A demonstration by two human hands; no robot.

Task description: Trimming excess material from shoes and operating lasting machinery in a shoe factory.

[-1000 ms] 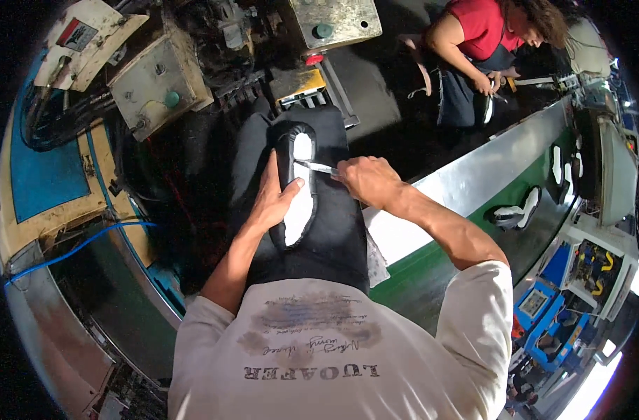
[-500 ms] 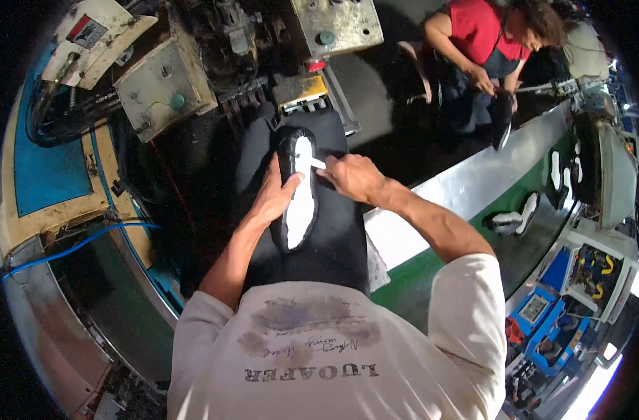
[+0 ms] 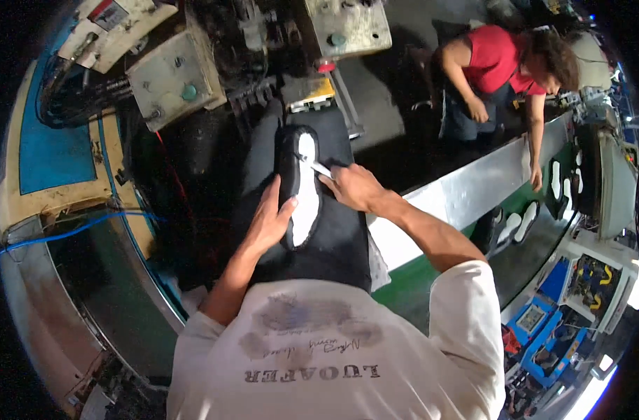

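A black shoe upper with a white sole-side insole [image 3: 305,210] lies bottom up along my dark-trousered thighs, toe and heel pointing away from and toward me. My left hand [image 3: 267,220] grips it from the left side, thumb pressed on the edge of the white part. In my right hand [image 3: 358,187] is a slim pale-handled tool [image 3: 321,169]. Its dark tip meets the far half of the insole near the narrow part. The tool's exact kind is too small to make out.
Machine control boxes [image 3: 172,80] with green buttons stand ahead. To the right runs a green conveyor belt [image 3: 431,280] behind a metal ledge [image 3: 459,196], carrying several black-and-white shoes [image 3: 526,222]. A co-worker in red [image 3: 498,59] reaches one arm down to it.
The tool's tip has gone from the insole's right edge onto its surface, with a dark tip now showing. The co-worker's dark shoe has left their hands, and one arm now stretches to the belt.
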